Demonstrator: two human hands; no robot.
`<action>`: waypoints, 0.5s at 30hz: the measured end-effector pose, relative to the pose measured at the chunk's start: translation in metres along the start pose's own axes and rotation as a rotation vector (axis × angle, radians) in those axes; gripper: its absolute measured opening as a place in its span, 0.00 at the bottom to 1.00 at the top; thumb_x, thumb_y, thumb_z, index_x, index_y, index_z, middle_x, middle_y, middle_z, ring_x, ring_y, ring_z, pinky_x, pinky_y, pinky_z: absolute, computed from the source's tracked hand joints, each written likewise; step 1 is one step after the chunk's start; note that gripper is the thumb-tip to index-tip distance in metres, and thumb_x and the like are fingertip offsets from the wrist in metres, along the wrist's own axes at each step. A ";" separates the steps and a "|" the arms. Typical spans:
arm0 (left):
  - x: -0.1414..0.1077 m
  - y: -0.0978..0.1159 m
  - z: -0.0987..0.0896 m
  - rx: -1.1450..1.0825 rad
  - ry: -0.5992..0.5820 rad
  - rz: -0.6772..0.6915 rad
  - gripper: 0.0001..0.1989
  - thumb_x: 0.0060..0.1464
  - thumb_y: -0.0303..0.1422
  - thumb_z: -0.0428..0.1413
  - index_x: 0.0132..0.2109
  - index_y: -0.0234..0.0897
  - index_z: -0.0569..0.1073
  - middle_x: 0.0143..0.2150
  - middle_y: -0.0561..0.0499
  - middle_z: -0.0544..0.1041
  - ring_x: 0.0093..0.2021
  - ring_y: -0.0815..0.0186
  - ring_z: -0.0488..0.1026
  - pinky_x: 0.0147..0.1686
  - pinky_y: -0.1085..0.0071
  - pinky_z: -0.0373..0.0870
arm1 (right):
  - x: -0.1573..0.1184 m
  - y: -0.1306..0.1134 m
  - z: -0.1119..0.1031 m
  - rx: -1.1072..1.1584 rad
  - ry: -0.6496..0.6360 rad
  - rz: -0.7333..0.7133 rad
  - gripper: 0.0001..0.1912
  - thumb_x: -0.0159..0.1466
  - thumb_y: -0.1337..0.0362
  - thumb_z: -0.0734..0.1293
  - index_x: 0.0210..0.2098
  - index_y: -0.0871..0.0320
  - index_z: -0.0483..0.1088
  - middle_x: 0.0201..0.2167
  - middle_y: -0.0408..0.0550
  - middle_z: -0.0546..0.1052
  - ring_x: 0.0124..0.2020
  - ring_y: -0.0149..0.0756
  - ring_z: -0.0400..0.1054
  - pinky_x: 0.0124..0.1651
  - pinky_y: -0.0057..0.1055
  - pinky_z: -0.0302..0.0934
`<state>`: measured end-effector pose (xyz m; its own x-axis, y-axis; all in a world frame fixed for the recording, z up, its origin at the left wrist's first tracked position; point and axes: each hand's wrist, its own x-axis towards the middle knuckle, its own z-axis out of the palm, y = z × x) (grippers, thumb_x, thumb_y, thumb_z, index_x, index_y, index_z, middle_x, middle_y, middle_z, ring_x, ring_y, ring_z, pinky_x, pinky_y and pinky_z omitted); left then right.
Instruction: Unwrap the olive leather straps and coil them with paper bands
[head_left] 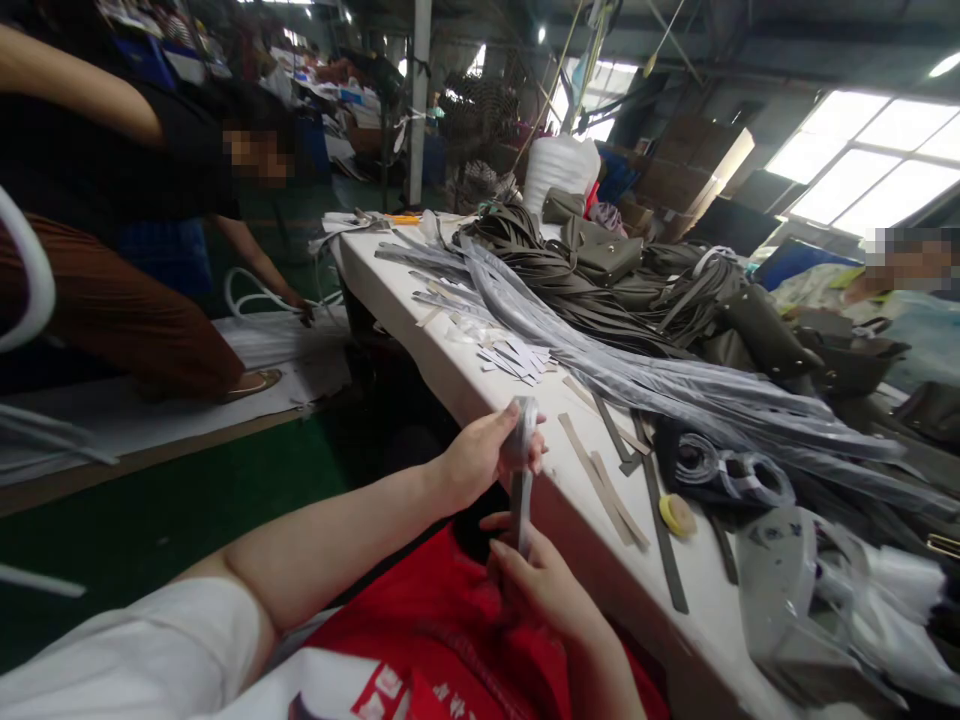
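A long strap in shiny clear plastic film [523,490] runs upright between my hands, over the table's near edge. My left hand [480,455] is closed around its upper part, where the strap looks folded or looped over on itself. Lower down, my right hand [544,580] has its fingers closed on the strap's lower stretch, close to my red apron [420,630]. The strap's own colour looks grey through the film. Just beyond my left hand, small white paper slips [517,360] lie in a loose pile on the white table [427,345].
Dark olive straps and bags [592,290] heap along the table behind a bundle of plastic-wrapped straps [637,380]. Loose strips, a yellow tape roll [677,515] and plastic-covered pieces [825,590] lie at right. A co-worker [172,170] bends over white material at left; another person sits far right.
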<state>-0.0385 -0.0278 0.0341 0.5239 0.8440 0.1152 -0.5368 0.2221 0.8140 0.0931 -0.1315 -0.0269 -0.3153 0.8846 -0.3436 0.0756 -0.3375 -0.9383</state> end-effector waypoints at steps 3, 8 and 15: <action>-0.004 -0.015 -0.008 0.500 0.020 0.225 0.27 0.60 0.56 0.44 0.44 0.34 0.68 0.34 0.46 0.72 0.34 0.62 0.70 0.43 0.63 0.65 | -0.018 -0.016 -0.002 0.014 -0.253 0.030 0.23 0.65 0.47 0.64 0.46 0.61 0.71 0.22 0.42 0.73 0.17 0.23 0.59 0.20 0.21 0.50; -0.020 -0.032 -0.026 1.206 -0.327 0.311 0.29 0.59 0.58 0.40 0.35 0.36 0.68 0.30 0.45 0.70 0.30 0.60 0.67 0.36 0.65 0.62 | -0.045 -0.023 -0.031 0.083 -0.034 -0.126 0.23 0.64 0.46 0.63 0.33 0.62 0.73 0.15 0.40 0.67 0.13 0.22 0.50 0.17 0.22 0.42; -0.024 -0.037 -0.033 0.844 -0.411 -0.364 0.35 0.58 0.61 0.37 0.26 0.35 0.70 0.15 0.55 0.63 0.15 0.71 0.59 0.19 0.73 0.53 | -0.040 -0.024 -0.066 -0.633 0.436 -0.215 0.21 0.66 0.48 0.61 0.41 0.57 0.76 0.36 0.53 0.79 0.38 0.42 0.71 0.40 0.32 0.64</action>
<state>-0.0531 -0.0400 -0.0180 0.8360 0.5241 -0.1625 0.2616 -0.1203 0.9576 0.1668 -0.1377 0.0072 0.0041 0.9999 -0.0144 0.6195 -0.0138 -0.7848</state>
